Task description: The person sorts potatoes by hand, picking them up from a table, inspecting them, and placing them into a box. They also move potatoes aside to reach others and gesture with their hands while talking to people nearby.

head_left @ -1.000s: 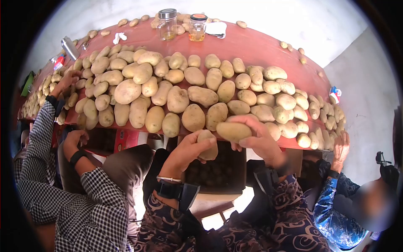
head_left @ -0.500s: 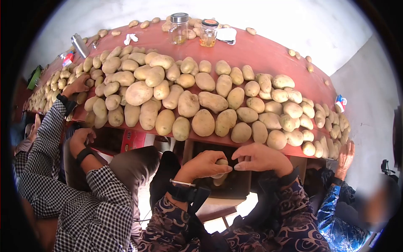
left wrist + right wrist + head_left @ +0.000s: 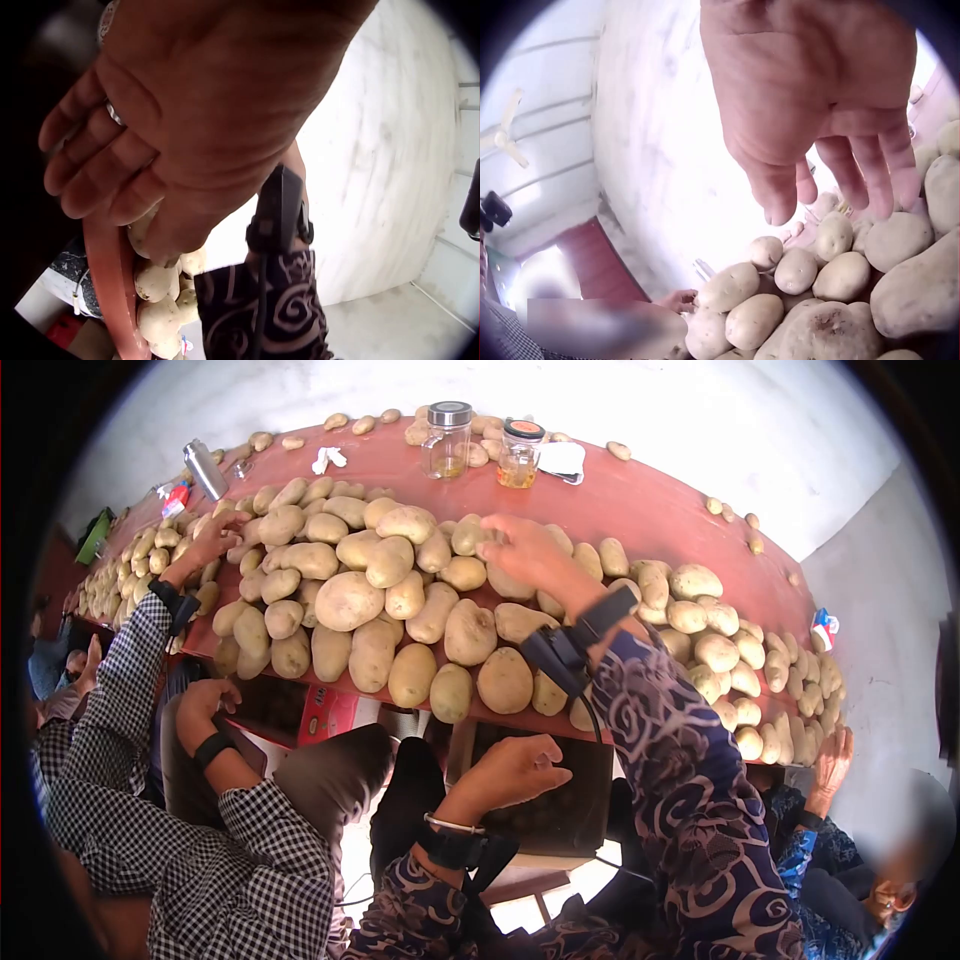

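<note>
My left hand (image 3: 513,770) hangs over a dark box (image 3: 585,825) below the table edge, its fingers loosely bent. In the left wrist view its palm (image 3: 202,112) shows nothing held, and a ring sits on one finger. Reaching across the pile, my right hand (image 3: 535,558) is above the potatoes near the far side of the heap. The right wrist view shows its fingers (image 3: 859,172) spread downward with no potato between them, just above several potatoes (image 3: 845,276). Tan potatoes (image 3: 349,601) of many sizes lie heaped along the red table (image 3: 640,485).
A person in a checked sleeve (image 3: 100,760) works at the left, one hand (image 3: 212,545) on the potatoes. At the right another person's hand (image 3: 830,765) rests by the table edge. Glass jars (image 3: 447,445), a steel flask (image 3: 205,470) and tissue (image 3: 328,458) stand farther back.
Both hands held a potato at first. They came down over the box and the potatoes left them. My right hand then rose forward over the pile while my left stayed above the box.
</note>
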Motion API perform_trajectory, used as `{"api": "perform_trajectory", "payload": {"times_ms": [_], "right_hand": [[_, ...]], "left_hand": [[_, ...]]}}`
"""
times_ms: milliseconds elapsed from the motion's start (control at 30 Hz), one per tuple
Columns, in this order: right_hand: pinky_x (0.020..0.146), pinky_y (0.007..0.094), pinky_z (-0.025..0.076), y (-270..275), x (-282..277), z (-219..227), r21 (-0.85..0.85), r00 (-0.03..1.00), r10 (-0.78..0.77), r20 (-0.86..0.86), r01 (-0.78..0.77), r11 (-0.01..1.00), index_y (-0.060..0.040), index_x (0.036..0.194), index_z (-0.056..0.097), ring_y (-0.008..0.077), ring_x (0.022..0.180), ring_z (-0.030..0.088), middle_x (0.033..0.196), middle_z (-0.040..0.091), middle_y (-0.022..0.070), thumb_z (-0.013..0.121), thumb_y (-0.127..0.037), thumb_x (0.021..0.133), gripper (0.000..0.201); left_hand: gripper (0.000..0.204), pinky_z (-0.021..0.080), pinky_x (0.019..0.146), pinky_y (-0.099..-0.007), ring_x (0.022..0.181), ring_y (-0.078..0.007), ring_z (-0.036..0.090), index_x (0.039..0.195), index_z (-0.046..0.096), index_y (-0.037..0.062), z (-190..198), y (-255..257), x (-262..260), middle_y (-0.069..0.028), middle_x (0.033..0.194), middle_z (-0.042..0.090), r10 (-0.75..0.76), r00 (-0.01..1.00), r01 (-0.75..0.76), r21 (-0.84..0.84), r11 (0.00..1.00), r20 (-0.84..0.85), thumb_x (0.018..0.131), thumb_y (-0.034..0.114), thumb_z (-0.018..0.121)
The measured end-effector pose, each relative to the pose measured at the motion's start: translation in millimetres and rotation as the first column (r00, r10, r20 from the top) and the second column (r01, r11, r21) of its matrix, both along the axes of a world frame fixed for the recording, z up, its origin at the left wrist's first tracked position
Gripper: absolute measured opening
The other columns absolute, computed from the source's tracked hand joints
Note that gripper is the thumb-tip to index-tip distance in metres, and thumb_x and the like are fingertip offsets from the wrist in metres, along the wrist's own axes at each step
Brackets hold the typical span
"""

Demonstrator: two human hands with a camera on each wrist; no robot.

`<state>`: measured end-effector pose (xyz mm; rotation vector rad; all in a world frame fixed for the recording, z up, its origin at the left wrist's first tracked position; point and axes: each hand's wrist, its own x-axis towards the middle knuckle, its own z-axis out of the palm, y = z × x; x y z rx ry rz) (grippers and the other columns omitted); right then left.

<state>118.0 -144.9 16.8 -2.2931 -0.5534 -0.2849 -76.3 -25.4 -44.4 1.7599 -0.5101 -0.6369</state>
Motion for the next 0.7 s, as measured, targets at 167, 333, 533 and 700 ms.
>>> {"api": "perform_trajectory", "payload": {"times_ms": [167, 333, 533, 700], "right_hand": [[0.078, 0.0382, 0.045, 29.2, 35.7, -13.0, -0.041, 0.996, -0.063, -0.057, 0.061, 0.997, -0.008, 0.106, 0.057, 0.0323, 0.091, 0.057, 0.095, 0.061, 0.016, 0.06, -0.026, 0.076, 0.035], [0.078, 0.0374, 0.045, 29.0, 41.8, -21.2, -0.057, 0.984, -0.125, -0.128, 0.118, 0.991, -0.0117, 0.099, 0.059, 0.0317, 0.091, 0.058, 0.094, 0.062, 0.0145, 0.063, -0.016, 0.072, 0.028], [0.063, 0.0244, 0.043, -9.7, -24.9, 26.7, 0.366, 0.907, 0.127, -0.402, 0.032, 0.93, -0.0058, 0.098, 0.057, 0.0107, 0.072, 0.053, 0.083, 0.057, 0.0017, 0.06, -0.007, 0.069, 0.029], [0.069, 0.0237, 0.044, -52.4, -129.6, 40.2, 0.359, 0.829, 0.455, -0.326, -0.336, 0.871, -0.0071, 0.106, 0.055, 0.0087, 0.079, 0.052, 0.096, 0.055, -0.0011, 0.06, -0.008, 0.073, 0.033]], "left_hand": [[0.032, 0.047, 0.065, -0.0318, 0.072, -0.0258, 0.061, 0.087, 0.059, 0.0006, 6.9, 0.2, 2.2, -0.0138, 0.075, 0.062, -0.004, 1.0, 0.003, 0.01, 1.0, 0.01, 0.071, 0.027, 0.067], [0.03, 0.046, 0.063, -0.0305, 0.071, -0.0221, 0.06, 0.089, 0.058, -0.0002, 5.5, 3.0, 3.6, -0.0123, 0.075, 0.061, -0.037, 0.999, 0.04, -0.079, 0.996, 0.032, 0.074, 0.024, 0.066], [0.03, 0.048, 0.069, -0.0282, 0.084, -0.0206, 0.06, 0.104, 0.052, 0.0032, 24.0, 9.9, 9.8, -0.0093, 0.094, 0.061, -0.012, 0.912, -0.139, -0.339, 0.931, -0.409, 0.088, 0.029, 0.052], [0.028, 0.049, 0.07, -0.0294, 0.089, -0.0203, 0.059, 0.109, 0.049, 0.0031, 43.6, 11.1, 11.7, -0.0101, 0.096, 0.06, -0.036, 0.741, -0.503, -0.59, 0.632, -0.67, 0.09, 0.024, 0.047]]}}
